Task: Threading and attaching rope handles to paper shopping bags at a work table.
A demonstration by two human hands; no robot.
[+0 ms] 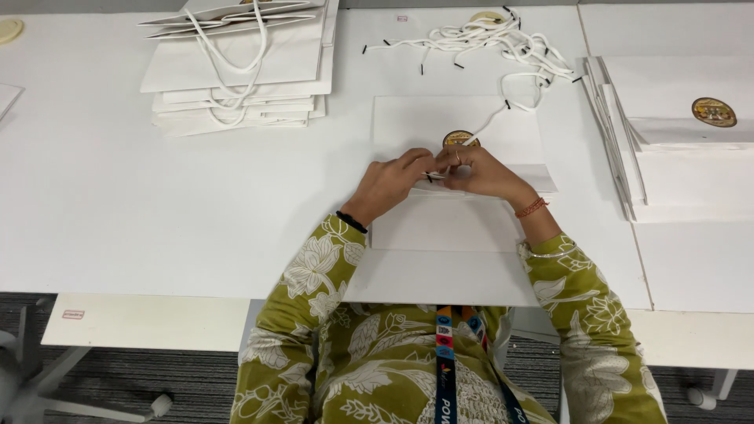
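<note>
A flat white paper bag (455, 224) with a round gold sticker (459, 138) lies on the white table (118, 204) in front of me. My left hand (390, 184) and my right hand (477, 170) meet over the bag's middle. Both pinch a white cord with a black tip (491, 122) that runs from my fingers up toward a loose pile of white cords (503, 43). Exactly how the cord passes through the bag is hidden by my fingers.
A stack of white paper bags with cord handles (239, 67) sits at the back left. A stack of flat white bags with a gold sticker (679, 126) lies at the right. A round cream disc (9, 30) rests at the far left corner.
</note>
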